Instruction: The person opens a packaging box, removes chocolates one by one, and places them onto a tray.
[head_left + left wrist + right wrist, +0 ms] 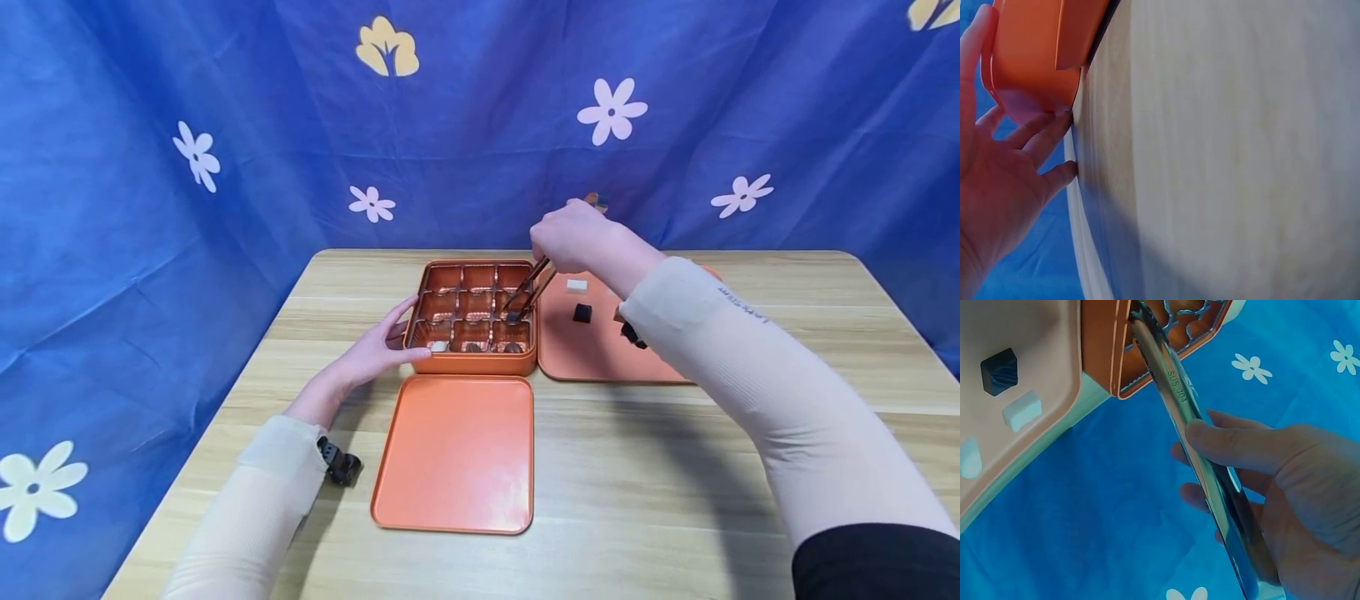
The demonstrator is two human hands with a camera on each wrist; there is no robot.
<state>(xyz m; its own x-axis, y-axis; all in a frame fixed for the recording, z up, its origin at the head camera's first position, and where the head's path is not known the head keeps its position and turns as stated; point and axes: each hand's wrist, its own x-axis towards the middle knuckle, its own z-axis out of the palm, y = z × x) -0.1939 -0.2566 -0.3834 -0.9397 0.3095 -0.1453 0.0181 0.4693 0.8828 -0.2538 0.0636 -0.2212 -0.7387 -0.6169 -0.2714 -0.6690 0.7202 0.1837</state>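
My right hand [572, 237] grips metal tongs [1194, 440] marked "SUS 304", thumb on one arm and fingers behind. Their tips reach down into an orange box [472, 364] with a brown divided insert. A small dark piece [514, 317] shows at the tips, over the right column's middle compartment. In the front row are a white piece [438, 346] and two dark brown pieces [474, 347]. My left hand [378, 346] spreads around the box's front-left corner, thumb along the front rim. Its fingers [1047, 134] rest nearly straight against the orange wall in the left wrist view.
Right of the box lies an orange tray [573, 358] with a white block [577, 286], a black block [582, 313] and more pieces partly hidden by my right forearm. A flat orange lid [453, 454] lies in front of the box. A blue curtain [480, 125] hangs behind the table.
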